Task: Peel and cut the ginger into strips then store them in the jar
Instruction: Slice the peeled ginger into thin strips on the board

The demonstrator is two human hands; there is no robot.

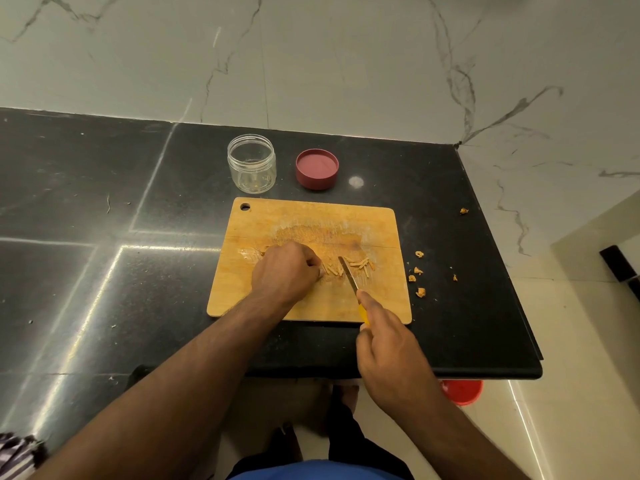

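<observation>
The black counter (104,202) carries the wooden cutting board (277,220) near its edge, within easy reach. Behind it the open jar (251,163) and red lid (317,169) wait for filling. The left hand (284,271), fingers curled, pins ginger; the right hand (388,348) grips the yellow-handled knife (349,277), slicing ginger strips (360,263)

Beyond my worn wooden cutting board (311,220) the open clear plastic jar (251,163) and the upturned maroon round lid (317,169) stand apart, with a gap between them. Bare black granite counter (86,202) spreads wide to my left. On my right, small ginger peel scraps (418,271) dot the narrow strip before the counter's edge, which is, I think, passable.
</observation>
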